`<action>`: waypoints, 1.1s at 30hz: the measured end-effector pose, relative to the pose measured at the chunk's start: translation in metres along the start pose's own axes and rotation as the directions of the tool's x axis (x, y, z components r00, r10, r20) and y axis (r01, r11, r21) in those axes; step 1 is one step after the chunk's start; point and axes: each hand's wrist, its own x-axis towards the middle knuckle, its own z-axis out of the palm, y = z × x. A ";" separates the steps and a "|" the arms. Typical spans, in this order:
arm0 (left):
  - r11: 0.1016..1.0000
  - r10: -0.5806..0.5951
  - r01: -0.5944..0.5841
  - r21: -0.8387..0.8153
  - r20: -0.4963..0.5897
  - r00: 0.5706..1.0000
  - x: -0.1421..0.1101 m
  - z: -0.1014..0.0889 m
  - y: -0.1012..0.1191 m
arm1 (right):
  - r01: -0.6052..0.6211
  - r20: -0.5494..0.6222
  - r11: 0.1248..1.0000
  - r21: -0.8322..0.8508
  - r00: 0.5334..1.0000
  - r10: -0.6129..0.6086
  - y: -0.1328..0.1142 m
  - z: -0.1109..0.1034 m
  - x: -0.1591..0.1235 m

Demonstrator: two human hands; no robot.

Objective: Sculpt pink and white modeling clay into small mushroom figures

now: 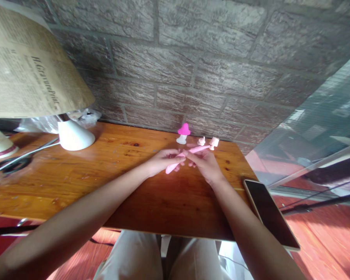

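A long pink strip that looks like modelling clay is held slantwise above the wooden table. My left hand grips it near its lower left end, thumb on top and fingers curled beneath. Further along, my right hand pinches it with the thumb, and its far end sticks out past the fingers. Just behind my hands stand a small mushroom with a bright pink cap and white stem, a tiny pale pink figure and another small pale pink piece.
The wooden table runs up against a stone-block wall. At left are a lamp with a newsprint shade, a paper cup, black-handled scissors and clear plastic wrap. A phone lies at the right edge beside a glass panel.
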 end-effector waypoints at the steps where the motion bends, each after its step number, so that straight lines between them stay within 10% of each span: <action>1: 1.000 -0.002 0.002 0.002 0.001 1.000 0.000 0.000 0.000 | 0.007 0.005 1.000 0.004 1.000 -0.007 0.000 0.000 0.000; 33: 0.994 -0.066 0.064 0.090 0.020 0.998 -0.001 -0.002 0.002 | 0.008 -0.042 1.000 0.030 0.999 -0.007 -0.002 0.000 0.000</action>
